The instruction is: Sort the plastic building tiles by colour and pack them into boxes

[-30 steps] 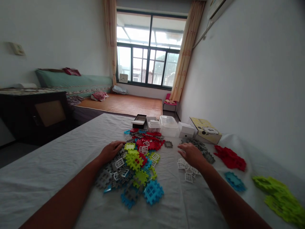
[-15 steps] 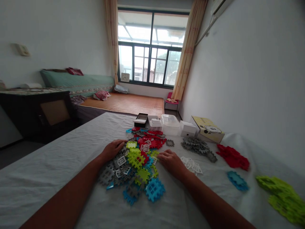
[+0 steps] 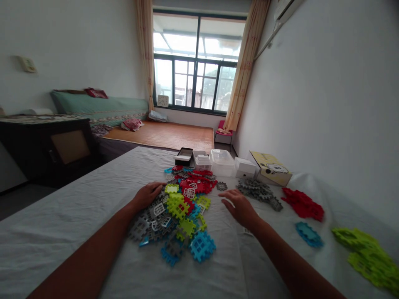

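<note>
A mixed pile of plastic interlocking building pieces lies on the white cloth before me. It has lime-green pieces (image 3: pixel 177 206), red pieces (image 3: pixel 199 186), blue pieces (image 3: pixel 202 246), grey pieces (image 3: pixel 139 227) and small white window frames (image 3: pixel 158 209). My left hand (image 3: pixel 147 195) rests at the pile's left edge, its fingers stretched forward and touching grey pieces. To the right of the pile, my right hand (image 3: pixel 237 203) is over the cloth, thumb and fingers apart, with nothing visible in it. My right forearm hides most of a group of white frames.
Sorted groups lie to the right: grey pieces (image 3: pixel 258 191), red pieces (image 3: pixel 302 203), blue pieces (image 3: pixel 308 234) and lime-green pieces (image 3: pixel 368 255). Behind stand a black box (image 3: pixel 184 155), a clear plastic tub (image 3: pixel 222 162), a white box (image 3: pixel 245 167) and a yellow carton (image 3: pixel 271 168).
My right hand has moved right, away from the pile's edge, and its fingers have spread. Its forearm now covers the white frames. My left hand stays in place.
</note>
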A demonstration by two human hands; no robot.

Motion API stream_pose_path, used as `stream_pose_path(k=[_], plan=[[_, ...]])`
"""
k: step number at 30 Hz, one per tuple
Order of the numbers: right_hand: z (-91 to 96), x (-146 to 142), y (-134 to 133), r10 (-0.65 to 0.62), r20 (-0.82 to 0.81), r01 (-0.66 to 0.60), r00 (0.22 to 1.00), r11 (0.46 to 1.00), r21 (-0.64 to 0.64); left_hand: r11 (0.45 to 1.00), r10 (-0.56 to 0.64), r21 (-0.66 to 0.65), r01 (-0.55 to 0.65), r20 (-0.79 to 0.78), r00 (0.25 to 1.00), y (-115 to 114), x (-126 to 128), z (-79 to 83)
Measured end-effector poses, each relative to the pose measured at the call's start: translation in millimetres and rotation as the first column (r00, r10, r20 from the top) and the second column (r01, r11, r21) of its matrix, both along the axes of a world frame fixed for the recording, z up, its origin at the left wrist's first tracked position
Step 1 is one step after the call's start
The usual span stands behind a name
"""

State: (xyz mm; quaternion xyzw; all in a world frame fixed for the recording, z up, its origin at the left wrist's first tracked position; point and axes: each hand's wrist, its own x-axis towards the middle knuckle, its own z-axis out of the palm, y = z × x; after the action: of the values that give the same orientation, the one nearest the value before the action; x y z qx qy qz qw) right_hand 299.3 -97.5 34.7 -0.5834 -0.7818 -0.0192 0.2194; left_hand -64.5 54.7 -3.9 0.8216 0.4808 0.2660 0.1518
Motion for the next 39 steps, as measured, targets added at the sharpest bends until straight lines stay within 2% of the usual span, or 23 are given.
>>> stream_pose_path(k=[2, 5, 10, 14, 16, 20, 24, 27, 30, 32, 34, 36, 39], plan=[[-7.3, -28, -1, 0.143, 0.02, -0.142, 0.99, 0.989, -0.032, 1.0, -0.006, 0.01, 0.006, -0.006, 1.0, -1, 0, 0.4], [-17.6, -55, 0, 0.238, 0.084, -0.23, 0.968, 0.968, -0.096, 1.0, -0.009, 0.019, 0.009, -0.01, 1.0, -1, 1, 0.3], [-22.1, -53, -1, 0.189, 0.163, -0.184, 0.968, 0.982, -0.048, 0.999, -0.013, 0.032, 0.014, -0.007, 1.0, 1, 0, -1.6], [-20.3, -46, -5, 0.214, 0.24, -0.231, 0.947, 0.972, 0.046, 0.999, -0.016, 0.032, 0.016, -0.001, 1.0, 2, -2, -2.9], [-18.1, -42, -5, 0.156, 0.227, -0.183, 0.961, 0.978, 0.1, 0.999, -0.02, 0.026, 0.02, 0.001, 1.0, 2, -2, -2.8], [-6.7, -15, -1, -0.052, 0.059, 0.041, 0.997, 0.985, 0.165, 1.0, -0.02, 0.019, 0.019, 0.015, 1.0, 0, -1, -0.4], [5.8, 24, 1, -0.156, 0.014, 0.157, 0.988, 0.987, -0.027, 1.0, -0.01, -0.003, 0.01, 0.011, 1.0, -3, 1, 3.2], [6.0, 29, 2, -0.18, 0.004, 0.18, 0.984, 0.983, -0.031, 1.0, -0.009, -0.008, 0.009, 0.001, 1.0, -4, 2, 4.6], [-1.7, 4, 0, -0.059, -0.029, 0.06, 0.998, 0.998, 0.011, 1.0, -0.009, -0.003, 0.009, 0.006, 1.0, -5, 2, 4.7], [-7.5, -18, -2, 0.077, -0.001, -0.077, 0.997, 0.997, -0.029, 1.0, -0.011, 0.004, 0.011, 0.01, 1.0, -5, 1, 4.4], [-11.3, -34, -5, 0.167, 0.041, -0.163, 0.985, 0.983, -0.085, 1.0, -0.014, 0.01, 0.014, 0.012, 1.0, -4, 1, 3.7], [-12.1, -41, -8, 0.187, 0.066, -0.179, 0.98, 0.977, -0.119, 1.0, -0.017, 0.014, 0.017, 0.009, 1.0, -3, 0, 2.9], [-10.2, -39, -10, 0.134, 0.065, -0.127, 0.989, 0.986, -0.111, 0.999, -0.023, 0.022, 0.023, 0.001, 1.0, -3, 0, 2.3]])
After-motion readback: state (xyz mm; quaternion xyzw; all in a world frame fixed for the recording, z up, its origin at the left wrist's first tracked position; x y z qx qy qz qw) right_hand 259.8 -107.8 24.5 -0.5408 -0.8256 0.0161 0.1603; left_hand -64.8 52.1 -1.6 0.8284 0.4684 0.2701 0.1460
